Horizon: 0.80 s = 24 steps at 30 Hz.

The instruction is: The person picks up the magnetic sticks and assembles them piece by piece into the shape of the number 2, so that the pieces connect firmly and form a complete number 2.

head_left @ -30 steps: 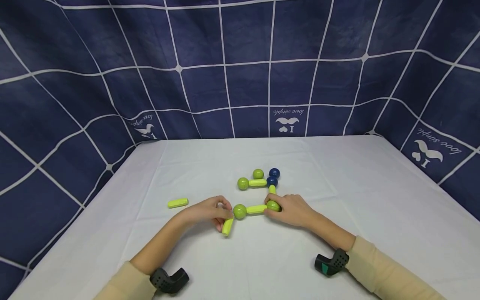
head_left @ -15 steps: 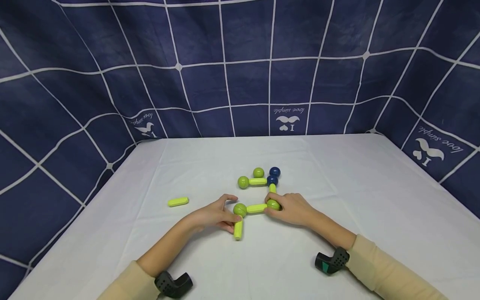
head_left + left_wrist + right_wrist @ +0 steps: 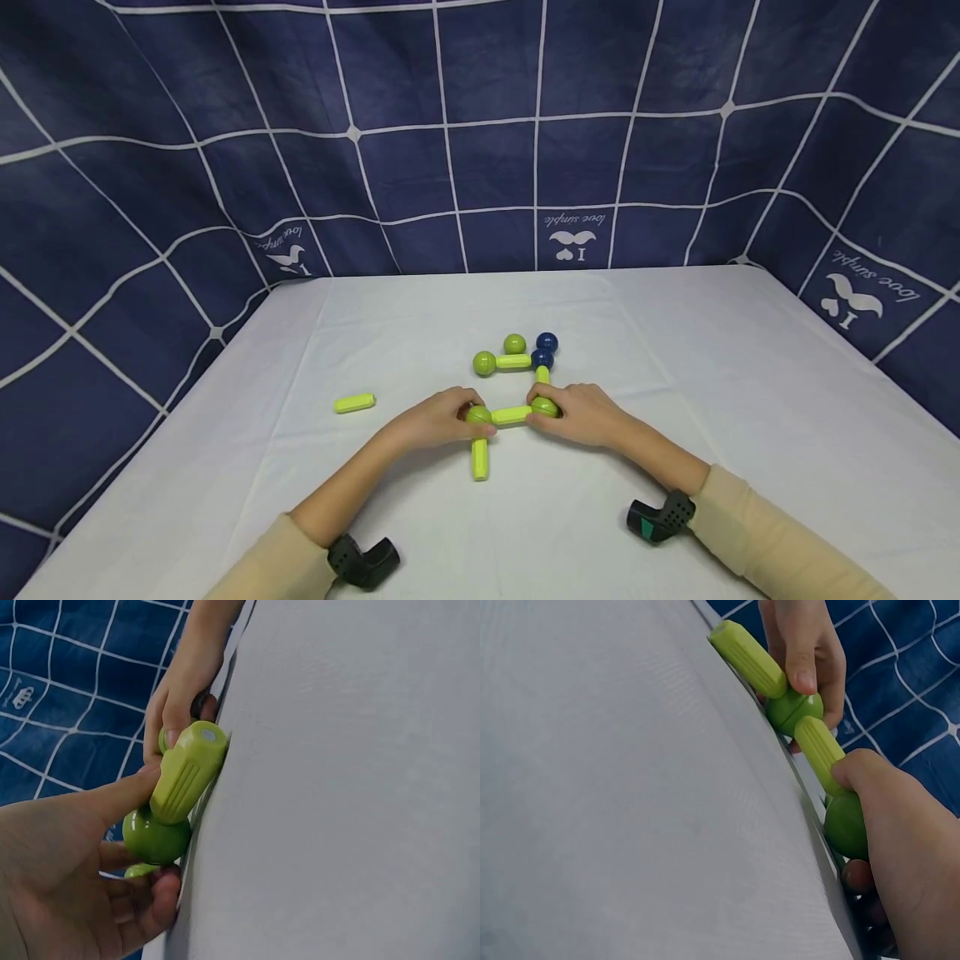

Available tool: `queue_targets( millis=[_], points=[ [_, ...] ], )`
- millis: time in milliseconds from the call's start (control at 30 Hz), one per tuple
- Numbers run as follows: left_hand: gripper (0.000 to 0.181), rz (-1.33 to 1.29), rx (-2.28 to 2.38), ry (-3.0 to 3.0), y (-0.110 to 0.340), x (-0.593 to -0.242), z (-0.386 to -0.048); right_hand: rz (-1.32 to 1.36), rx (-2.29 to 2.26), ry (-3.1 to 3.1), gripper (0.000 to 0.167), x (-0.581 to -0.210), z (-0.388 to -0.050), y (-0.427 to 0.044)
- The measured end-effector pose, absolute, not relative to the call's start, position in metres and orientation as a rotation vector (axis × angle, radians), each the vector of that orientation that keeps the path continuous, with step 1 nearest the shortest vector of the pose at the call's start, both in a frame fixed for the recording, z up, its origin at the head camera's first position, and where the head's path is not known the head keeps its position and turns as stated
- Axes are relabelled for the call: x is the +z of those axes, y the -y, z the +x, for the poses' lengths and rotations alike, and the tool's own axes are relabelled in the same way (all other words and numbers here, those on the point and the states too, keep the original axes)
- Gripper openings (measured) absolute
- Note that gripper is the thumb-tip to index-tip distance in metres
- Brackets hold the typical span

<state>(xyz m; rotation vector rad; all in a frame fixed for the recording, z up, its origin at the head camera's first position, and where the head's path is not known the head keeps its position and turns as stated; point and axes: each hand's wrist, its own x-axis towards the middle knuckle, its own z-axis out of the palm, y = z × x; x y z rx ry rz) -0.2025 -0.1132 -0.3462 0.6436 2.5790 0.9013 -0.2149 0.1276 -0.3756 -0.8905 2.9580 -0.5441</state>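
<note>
In the head view my left hand [image 3: 437, 418] holds a green ball [image 3: 478, 414] between thumb and fingers. From that ball a yellow-green building rod [image 3: 480, 461] points towards me; its free end shows a small grey disc in the left wrist view. A second rod [image 3: 511, 416] joins this ball to another green ball [image 3: 545, 407], which my right hand [image 3: 581, 414] grips. Behind the right hand a third rod [image 3: 542, 376] runs back to a dark blue ball [image 3: 542, 358]. The right wrist view shows the right thumb against the connecting rod [image 3: 819, 754].
Another rod [image 3: 513, 361] leads left from the blue ball to a green ball [image 3: 484, 363]. A further green ball [image 3: 514, 344] and blue ball [image 3: 547, 342] sit just behind. One loose rod [image 3: 354, 403] lies left on the white-covered table [image 3: 675, 350]. A blue checked curtain [image 3: 487, 167] stands behind.
My left hand has brought the front rod rightwards to the left green ball, then shifted its grip from the rod to that ball. The right hand stays on its ball.
</note>
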Motion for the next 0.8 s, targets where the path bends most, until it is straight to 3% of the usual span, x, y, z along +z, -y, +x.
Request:
queue_targets(
  millis=[433,700,800],
  points=[
    [0.023,0.814,1.029,-2.544,0.114,-0.367,-0.221,-0.950,-0.707,-2.904,0.028,-0.368,-0.230,-0.135],
    [0.023,0.822,1.118,-2.563,0.117,-0.375,-0.218,-0.511,-1.396,-3.141,0.021,-0.372,-0.261,-0.140],
    [0.022,0.816,1.141,-2.565,0.117,-0.376,-0.218,-0.368,-1.456,-3.081,0.027,-0.378,-0.276,-0.140]
  ],
)
